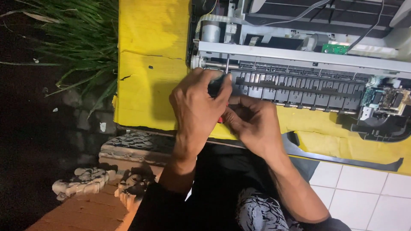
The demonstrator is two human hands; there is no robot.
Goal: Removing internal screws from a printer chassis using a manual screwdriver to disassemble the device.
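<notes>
Head view: our left hand [199, 105] has its fingers curled tight around the dark handle of a screwdriver [219, 83], whose thin metal shaft rises from the fist and meets the steel rod at the printer's near left corner. A bit of red shows at the lower end of the handle, between our two hands. Our right hand [252, 124] sits just beside the left, touching it at the knuckles; its fingers are bent inward and drawn together, but we cannot tell whether they pinch anything, since the palm side is turned away from us. Both hands rest at the front left edge of the printer [299, 81], which lies opened with its cover off: a row of black plastic ribs runs across the middle, a pale metal rail [299, 55] spans above them, and a small motor [210, 32] sits at the upper left. A green circuit board [335, 48] shows behind the rail, and the carriage [385, 107] with its wiring sits at the far right. The printer lies on yellow cardboard [147, 64], torn in places. White tiles [364, 192] lie below to the right, grass [77, 38] grows at the upper left, and bricks [85, 209] lie lower left beside our dark sleeves.
</notes>
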